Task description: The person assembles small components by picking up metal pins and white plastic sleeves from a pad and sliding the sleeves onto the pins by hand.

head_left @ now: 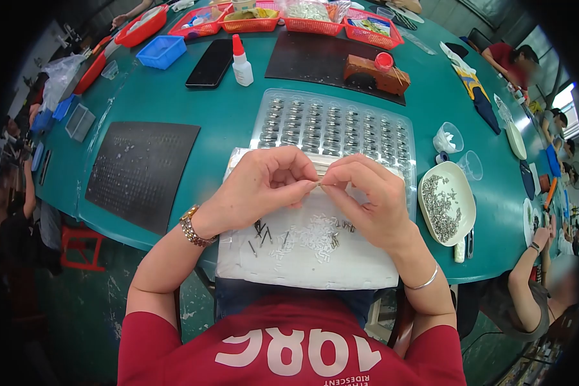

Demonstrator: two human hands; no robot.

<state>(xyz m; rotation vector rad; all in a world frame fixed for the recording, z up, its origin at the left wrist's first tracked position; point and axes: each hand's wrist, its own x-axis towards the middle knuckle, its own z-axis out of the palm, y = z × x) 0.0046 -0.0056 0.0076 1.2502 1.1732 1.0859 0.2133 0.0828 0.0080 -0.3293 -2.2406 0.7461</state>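
Note:
Both my hands meet fingertip to fingertip above a white padded board (367,267). My left hand (264,186), with a gold watch at the wrist, pinches something too small to make out. Thumb and index finger of my right hand (370,193) are closed at the same spot. Below them on the board lie a pile of small clear pieces (312,239), dark pins (262,233) at the left and some metal bits (335,240). Just beyond my hands is a clear tray (270,96) with rows of metal parts.
At the right stands a cream dish (468,193) of small metal parts, with clear cups (448,137) behind it. A black mat (145,170) lies left. A glue bottle (242,69), phone (210,63) and brown block (373,76) are farther back. Other people sit around the table.

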